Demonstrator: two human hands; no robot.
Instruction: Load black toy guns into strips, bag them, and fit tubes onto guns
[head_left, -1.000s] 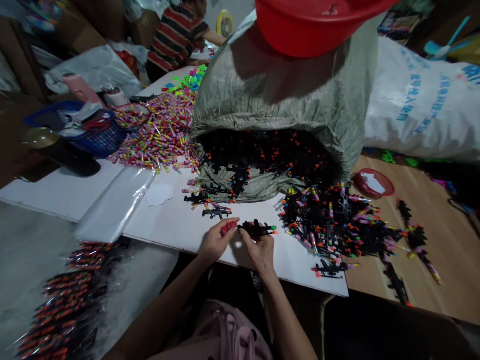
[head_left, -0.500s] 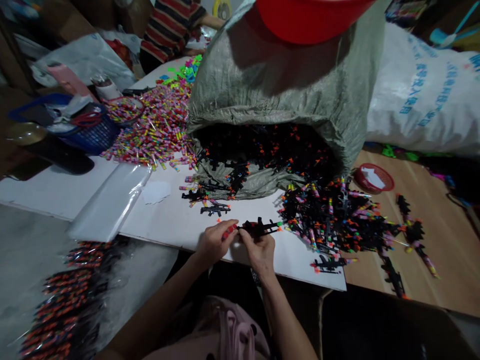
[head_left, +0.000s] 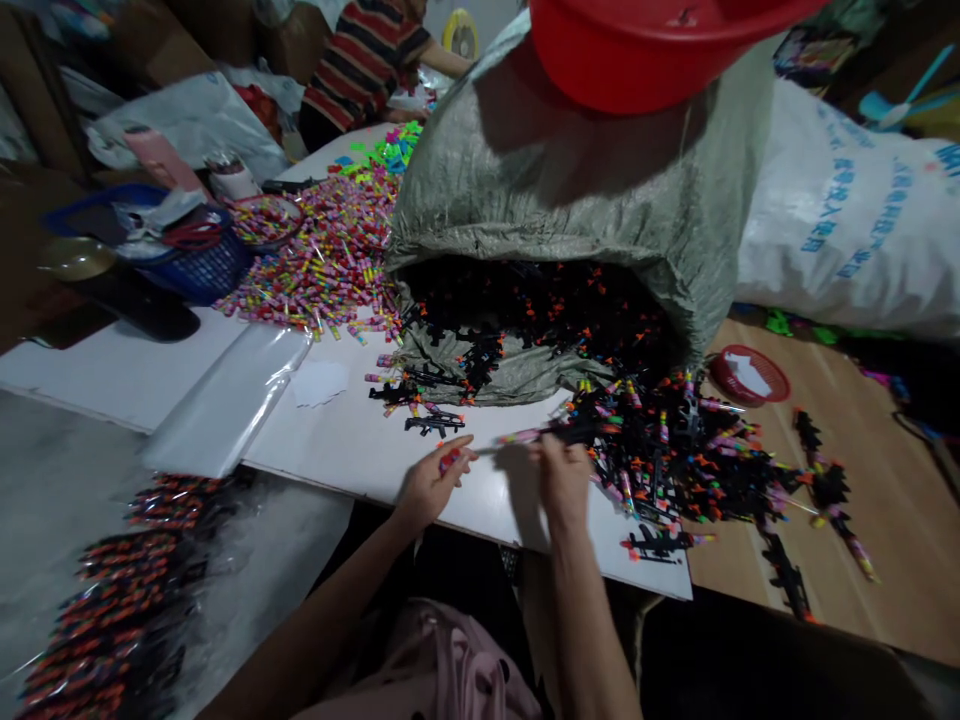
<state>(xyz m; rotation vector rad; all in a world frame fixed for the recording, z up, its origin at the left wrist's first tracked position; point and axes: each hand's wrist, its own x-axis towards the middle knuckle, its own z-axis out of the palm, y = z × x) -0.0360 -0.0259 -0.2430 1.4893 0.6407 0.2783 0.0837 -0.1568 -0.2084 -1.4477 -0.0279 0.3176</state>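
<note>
My left hand [head_left: 429, 488] is closed around small red pieces [head_left: 450, 460], perhaps the red ends of candy tubes; the fingers cover most of them. To its right, my right hand [head_left: 564, 482] grips a black toy gun [head_left: 589, 430], slightly smeared by motion. A pink tube [head_left: 519, 437] sticks out from the gun's left end, pointing toward my left hand. Just beyond the left hand, more black toy guns [head_left: 435, 423] lie on the white tabletop [head_left: 480, 510]. Right of my right hand is a heap of toy guns with coloured tubes [head_left: 675, 450].
A big grey-green sack [head_left: 585, 190] gapes open, full of toy guns, with a red basin [head_left: 637, 60] above. Left are piled candy tubes [head_left: 322, 260], a blue basket [head_left: 202, 260] and clear plastic bags [head_left: 232, 400]. A person in a striped shirt [head_left: 364, 60] stands behind.
My right hand has moved right, away from my left hand, carrying a toy gun toward the heap. A pink tube now shows at the gun's left end. My left hand stays nearly in place.
</note>
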